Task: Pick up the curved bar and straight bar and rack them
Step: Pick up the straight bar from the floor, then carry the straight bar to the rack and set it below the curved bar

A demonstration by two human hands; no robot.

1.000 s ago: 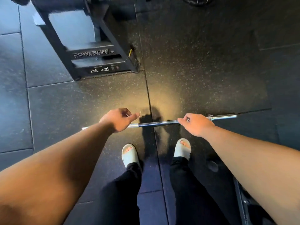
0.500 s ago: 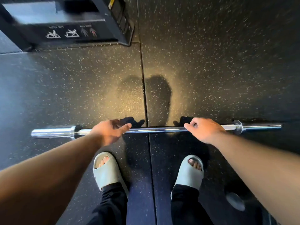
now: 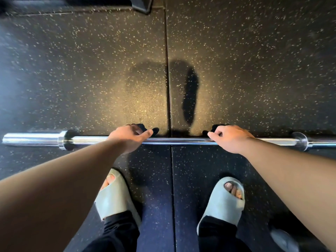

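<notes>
The straight bar is a chrome barbell lying crosswise on the black speckled rubber floor, its left sleeve and right collar both in sight. My left hand rests on the shaft left of centre, with the fingers curled over the far side and the thumb lying along the bar. My right hand wraps the shaft right of centre in the same way. No curved bar is in view.
The base of a black machine sits at the top edge. My feet, in pale slides, stand just behind the bar. A floor mat seam runs away from me. A blurred grey object lies at lower right.
The view has dropped much closer to the floor and the bar. Both hands have come down onto the shaft and their fingers have curled around it. The machine has slid out at the top.
</notes>
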